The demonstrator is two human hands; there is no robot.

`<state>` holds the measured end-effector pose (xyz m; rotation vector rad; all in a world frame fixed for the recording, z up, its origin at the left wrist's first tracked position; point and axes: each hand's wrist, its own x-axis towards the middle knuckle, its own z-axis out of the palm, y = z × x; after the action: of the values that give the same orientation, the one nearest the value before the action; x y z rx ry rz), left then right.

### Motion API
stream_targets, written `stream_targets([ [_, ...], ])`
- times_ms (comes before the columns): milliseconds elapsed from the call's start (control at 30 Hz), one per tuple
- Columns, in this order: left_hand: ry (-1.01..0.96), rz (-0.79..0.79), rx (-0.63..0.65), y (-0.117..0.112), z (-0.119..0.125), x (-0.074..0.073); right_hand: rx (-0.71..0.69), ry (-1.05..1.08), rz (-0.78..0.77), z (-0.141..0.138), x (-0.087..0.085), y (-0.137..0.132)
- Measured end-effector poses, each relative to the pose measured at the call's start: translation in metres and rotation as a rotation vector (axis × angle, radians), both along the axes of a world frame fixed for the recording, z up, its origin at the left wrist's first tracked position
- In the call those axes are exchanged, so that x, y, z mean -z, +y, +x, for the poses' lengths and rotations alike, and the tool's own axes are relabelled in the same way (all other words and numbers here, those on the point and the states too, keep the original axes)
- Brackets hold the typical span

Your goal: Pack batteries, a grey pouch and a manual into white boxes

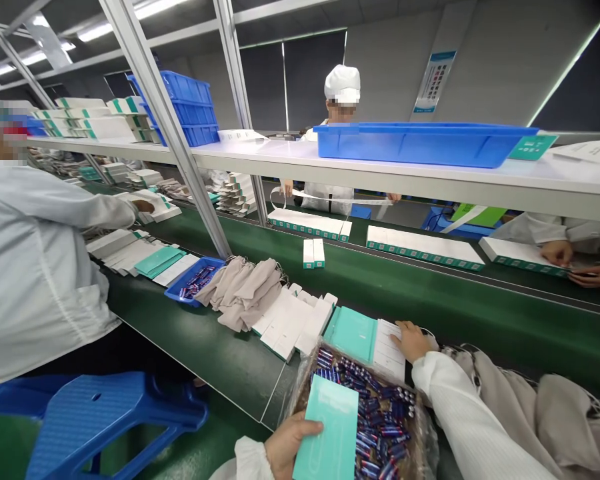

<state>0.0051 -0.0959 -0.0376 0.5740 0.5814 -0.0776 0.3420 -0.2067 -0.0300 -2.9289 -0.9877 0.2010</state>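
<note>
My left hand [286, 441] grips a flat teal card [327, 433] by its lower left edge, holding it over a plastic-lined box of small batteries [380, 417]. My right hand [411, 340] rests fingers down on a white printed leaflet [390, 352], just beyond the box. A stack of teal cards [353, 333] lies immediately left of that leaflet. The right sleeve crosses over beige fabric pouches [550, 407] on my right.
A green conveyor belt [430, 293] carries two small white boxes [313, 253]. Flat white boxes [293, 323], beige pouches [243, 290] and a blue tray of batteries [195, 280] lie to the left. Co-workers stand left, opposite and far right. A blue crate [420, 143] sits on the shelf; a blue stool [105, 413] stands lower left.
</note>
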Motion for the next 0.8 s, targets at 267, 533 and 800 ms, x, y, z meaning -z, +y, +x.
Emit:
stream_targets([
  [267, 0.085, -0.049, -0.081, 0.005, -0.002, -0.008, -0.036, 0.093, 0.267, -0.003, -0.017, -0.011],
  [533, 0.179, 0.074, -0.187, 0.014, 0.007, -0.014, 0.189, 0.239, 0.719, 0.003, -0.079, -0.054],
  [800, -0.116, 0.037, -0.033, 0.000, 0.025, -0.023, -0.150, 0.654, 0.796, -0.125, -0.054, -0.003],
])
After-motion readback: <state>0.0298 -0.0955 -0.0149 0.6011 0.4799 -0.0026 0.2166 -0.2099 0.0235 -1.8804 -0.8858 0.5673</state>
